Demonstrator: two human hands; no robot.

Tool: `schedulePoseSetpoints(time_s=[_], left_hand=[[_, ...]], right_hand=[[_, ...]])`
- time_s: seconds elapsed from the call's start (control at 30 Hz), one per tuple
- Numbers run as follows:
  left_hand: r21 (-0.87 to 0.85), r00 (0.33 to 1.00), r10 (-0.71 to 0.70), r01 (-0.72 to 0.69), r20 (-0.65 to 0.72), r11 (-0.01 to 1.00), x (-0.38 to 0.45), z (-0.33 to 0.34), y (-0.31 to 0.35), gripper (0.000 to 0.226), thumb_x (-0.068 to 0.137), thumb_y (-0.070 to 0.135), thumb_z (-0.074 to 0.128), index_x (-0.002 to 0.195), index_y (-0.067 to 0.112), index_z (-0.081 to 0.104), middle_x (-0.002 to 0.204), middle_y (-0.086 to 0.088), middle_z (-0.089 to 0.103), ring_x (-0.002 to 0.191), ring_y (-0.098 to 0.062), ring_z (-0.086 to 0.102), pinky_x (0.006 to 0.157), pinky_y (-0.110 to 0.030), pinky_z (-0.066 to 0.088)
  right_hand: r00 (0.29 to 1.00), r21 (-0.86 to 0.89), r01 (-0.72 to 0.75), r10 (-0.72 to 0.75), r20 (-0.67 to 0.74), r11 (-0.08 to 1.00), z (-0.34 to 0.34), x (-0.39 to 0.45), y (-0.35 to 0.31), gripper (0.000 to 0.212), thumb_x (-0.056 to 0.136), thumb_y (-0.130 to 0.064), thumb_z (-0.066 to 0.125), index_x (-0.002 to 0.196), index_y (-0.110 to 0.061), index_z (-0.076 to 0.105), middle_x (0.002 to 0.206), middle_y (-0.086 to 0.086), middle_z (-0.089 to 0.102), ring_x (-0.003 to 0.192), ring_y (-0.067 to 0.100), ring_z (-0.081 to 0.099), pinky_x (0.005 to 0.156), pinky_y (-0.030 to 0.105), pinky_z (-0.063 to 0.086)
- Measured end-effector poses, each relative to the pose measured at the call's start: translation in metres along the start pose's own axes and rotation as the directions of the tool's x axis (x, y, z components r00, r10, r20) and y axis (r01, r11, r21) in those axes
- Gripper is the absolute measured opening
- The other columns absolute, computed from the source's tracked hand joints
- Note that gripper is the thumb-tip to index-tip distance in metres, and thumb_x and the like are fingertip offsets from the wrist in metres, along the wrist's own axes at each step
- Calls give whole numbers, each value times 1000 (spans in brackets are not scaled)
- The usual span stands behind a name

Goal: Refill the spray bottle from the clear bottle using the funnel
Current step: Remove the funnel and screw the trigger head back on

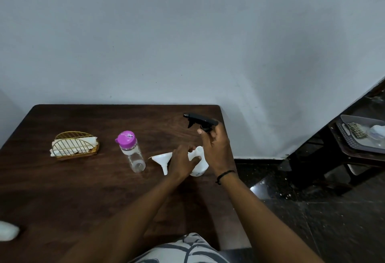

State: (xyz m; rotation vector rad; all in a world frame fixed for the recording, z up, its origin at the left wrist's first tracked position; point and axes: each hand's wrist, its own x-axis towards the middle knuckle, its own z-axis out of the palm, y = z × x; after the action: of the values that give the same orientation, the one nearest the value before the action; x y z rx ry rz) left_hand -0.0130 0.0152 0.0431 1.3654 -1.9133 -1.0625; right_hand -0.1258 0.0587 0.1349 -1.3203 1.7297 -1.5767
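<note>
A pale grey wall [187,33] fills the upper half of the view, and below it a dark brown wooden table [83,190] spreads across the lower left. To the right of the table, on a dark speckled floor [312,210], stands a dark side table carrying a grey tray [362,135] with some small items that are too blurred to name. Two bare forearms reach forward from the bottom edge toward the right part of the table. The right hand [214,148], with a black band at the wrist, is raised above the table and curls its fingers around the collar of a black trigger sprayer head [198,119], which is off its bottle and held in the air. The left hand [182,162] grips the white spray bottle [199,164], which stands upright on the table with its neck open, directly below the right hand. Just left of that hand, a white funnel [162,158] lies on its side on the table, spout pointing toward the viewer. Further left stands the clear bottle [133,154], closed with a purple cap. Near the table's far left sits a gold wire holder [75,145] with white napkins. A blurred white object [8,231] shows at the left edge.
</note>
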Motion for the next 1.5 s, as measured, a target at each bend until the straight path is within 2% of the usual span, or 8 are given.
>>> schedulePoseSetpoints(time_s=[0.3,0.47,0.6,0.83,0.97,1.17,1.3,1.5], left_hand=[[-49,1000,11,-12,-11,999,-5,5,-1,41,84,28,73,123,24,58,106,9,58,102,-12,58,86,-30,48],[-53,999,-32,32,-1,998,-5,8,-4,45,87,24,71,130,27,58,117,0,61,110,-20,58,94,-42,50],[-15,999,-50,50,6,999,-4,13,-10,48,88,27,70,134,29,56,123,-7,61,114,-23,57,96,-41,48],[92,999,-20,17,27,996,3,19,-15,40,86,40,55,126,38,52,127,-1,62,117,-24,57,96,-45,48],[115,999,31,-32,13,993,4,21,-19,32,89,26,56,121,30,56,112,1,70,106,-21,63,90,-42,50],[128,1000,-2,3,-5,992,2,28,-22,30,94,21,55,124,23,60,118,-5,67,112,-26,57,96,-40,45],[82,999,5,-1,-51,997,2,27,-21,20,93,17,55,110,19,65,107,-3,70,103,-21,62,89,-38,49],[84,998,-17,21,-54,996,0,31,-26,27,88,33,45,106,24,64,106,0,69,105,-23,60,88,-44,51]], right_hand=[[988,91,-147,141,68,985,7,-16,36,38,87,-11,73,110,-38,59,109,-5,71,105,10,67,92,32,55],[974,60,-216,210,90,975,13,-20,59,39,88,-10,72,123,-22,63,117,-6,70,111,10,65,99,38,54],[973,42,-203,197,117,978,15,-19,62,27,90,-10,70,109,-29,69,106,-5,74,102,13,69,93,46,56],[967,64,-240,233,103,969,20,-23,68,31,90,-8,70,111,-29,65,109,-7,72,105,9,67,96,36,55],[966,80,-247,239,97,966,19,-24,68,34,89,-6,70,109,-33,64,108,-10,72,104,6,67,93,29,55],[973,69,-220,214,84,973,23,-30,75,39,90,-2,66,125,-19,62,124,-1,67,115,10,63,99,27,52],[966,60,-255,252,53,965,25,-29,78,22,89,-4,69,106,-18,68,104,4,73,100,16,69,91,42,56],[963,39,-266,267,-25,963,28,-29,79,23,82,-11,79,101,-22,71,94,-8,74,90,8,71,80,31,59]])
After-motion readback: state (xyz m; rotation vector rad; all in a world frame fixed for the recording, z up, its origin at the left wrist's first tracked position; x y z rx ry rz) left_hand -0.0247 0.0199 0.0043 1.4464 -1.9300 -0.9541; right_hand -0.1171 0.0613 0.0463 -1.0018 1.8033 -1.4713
